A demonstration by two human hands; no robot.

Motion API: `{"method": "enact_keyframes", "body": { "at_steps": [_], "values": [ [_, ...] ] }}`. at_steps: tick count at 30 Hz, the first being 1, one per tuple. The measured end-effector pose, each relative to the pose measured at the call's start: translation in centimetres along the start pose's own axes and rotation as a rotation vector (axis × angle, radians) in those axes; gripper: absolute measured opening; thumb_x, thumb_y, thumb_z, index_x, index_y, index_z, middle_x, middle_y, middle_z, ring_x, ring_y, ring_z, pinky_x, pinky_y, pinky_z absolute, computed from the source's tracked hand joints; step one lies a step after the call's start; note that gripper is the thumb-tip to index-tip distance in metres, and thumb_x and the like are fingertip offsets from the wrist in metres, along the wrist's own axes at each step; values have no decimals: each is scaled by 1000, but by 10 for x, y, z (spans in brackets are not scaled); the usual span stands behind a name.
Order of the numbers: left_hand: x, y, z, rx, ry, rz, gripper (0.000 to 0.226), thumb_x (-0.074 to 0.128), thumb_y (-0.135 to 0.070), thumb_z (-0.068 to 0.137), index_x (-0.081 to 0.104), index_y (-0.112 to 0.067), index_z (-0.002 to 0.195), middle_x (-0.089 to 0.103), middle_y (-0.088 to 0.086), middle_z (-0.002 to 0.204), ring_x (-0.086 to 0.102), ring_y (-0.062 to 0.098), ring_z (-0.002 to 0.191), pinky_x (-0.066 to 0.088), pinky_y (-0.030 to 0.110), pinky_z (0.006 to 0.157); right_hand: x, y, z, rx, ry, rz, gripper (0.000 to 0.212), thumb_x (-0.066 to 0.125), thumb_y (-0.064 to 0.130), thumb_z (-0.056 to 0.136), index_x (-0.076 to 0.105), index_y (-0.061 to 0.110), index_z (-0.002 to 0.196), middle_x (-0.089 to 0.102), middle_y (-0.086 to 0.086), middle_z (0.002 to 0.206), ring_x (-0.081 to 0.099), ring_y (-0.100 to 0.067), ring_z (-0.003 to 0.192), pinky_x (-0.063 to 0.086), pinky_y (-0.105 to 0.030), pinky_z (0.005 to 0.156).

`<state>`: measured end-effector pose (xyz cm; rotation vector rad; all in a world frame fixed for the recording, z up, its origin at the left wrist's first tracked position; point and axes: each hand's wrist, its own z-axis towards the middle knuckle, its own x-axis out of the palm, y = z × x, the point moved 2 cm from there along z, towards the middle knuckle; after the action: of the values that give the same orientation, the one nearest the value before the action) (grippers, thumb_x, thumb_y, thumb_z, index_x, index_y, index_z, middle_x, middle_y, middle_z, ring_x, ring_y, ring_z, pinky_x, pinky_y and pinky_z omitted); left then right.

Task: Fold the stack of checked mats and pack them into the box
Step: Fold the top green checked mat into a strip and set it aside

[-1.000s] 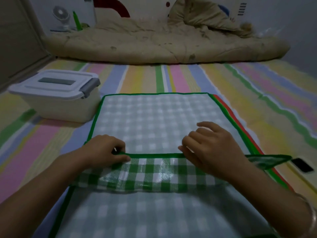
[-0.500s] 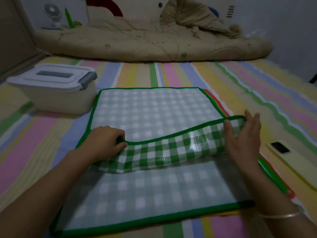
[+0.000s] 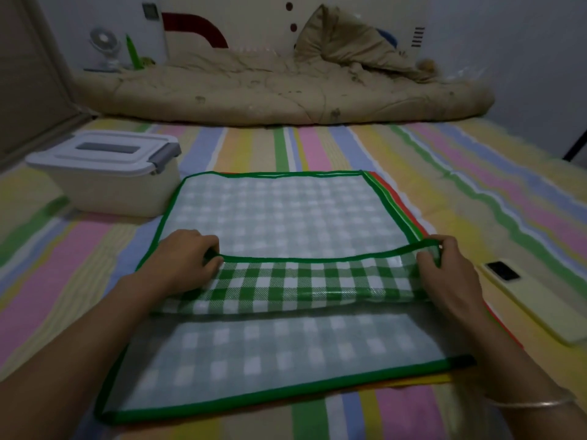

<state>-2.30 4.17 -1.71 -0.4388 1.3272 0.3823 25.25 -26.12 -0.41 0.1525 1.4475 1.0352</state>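
A stack of green-edged checked mats (image 3: pixel 276 214) lies flat on the striped floor covering. The top green checked mat (image 3: pixel 286 284) is partly folded over, showing a bright green-and-white band across the middle. My left hand (image 3: pixel 187 258) grips the folded edge at its left end. My right hand (image 3: pixel 444 265) pinches the same edge at its right end. Red and orange mat edges (image 3: pixel 397 201) peek out from under the stack on the right. The white box (image 3: pixel 108 179) with a grey-latched lid stands shut at the back left.
A phone in a pale yellow case (image 3: pixel 536 300) lies to the right of the stack. A beige quilt (image 3: pixel 279 90) is bunched along the far wall, with a small fan (image 3: pixel 104 49) at the back left. The striped floor covering (image 3: pixel 444 173) spreads all around.
My right hand moved from the middle of the fold out to its right end and took hold of the edge there. The folded edge now lies straighter across the mat.
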Motion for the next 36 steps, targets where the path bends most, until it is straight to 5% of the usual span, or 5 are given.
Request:
{"method": "enact_keyframes", "body": {
  "at_steps": [18,21,24,32,36],
  "values": [
    [29,5,-12,-129,-172,-45,19,63,-28,90,51,-20,77,47,-6,72,45,15,69,38,32,56,34,22,46,-170,-94,-575,43,44,38,95,43,11,128,55,-13,112,53,-32,95,44,-41,76],
    [29,7,-10,-132,-173,-17,20,64,-30,90,51,-22,77,46,-7,71,44,14,67,38,32,55,55,59,27,-418,119,-594,58,34,54,96,29,28,148,35,-6,152,31,-29,139,20,-51,116],
    [29,7,-7,-121,-166,-11,20,63,-31,90,52,-21,78,47,-7,71,44,14,67,42,34,56,88,83,3,-546,439,-608,74,0,77,84,1,45,151,0,6,162,-5,-24,150,-12,-61,114],
    [18,48,-14,-133,-229,111,36,78,-42,78,57,-13,72,55,4,69,51,24,64,41,36,56,124,61,-15,-538,490,-635,76,-8,80,79,-15,48,148,-19,9,159,-24,-22,145,-12,-66,111],
    [8,40,-26,-228,-347,93,23,70,-24,85,66,-5,97,65,17,101,61,38,90,46,46,77,131,57,-16,-534,467,-619,73,-7,79,81,-14,49,147,-18,10,159,-24,-21,145,-11,-66,111]
  ]
}}
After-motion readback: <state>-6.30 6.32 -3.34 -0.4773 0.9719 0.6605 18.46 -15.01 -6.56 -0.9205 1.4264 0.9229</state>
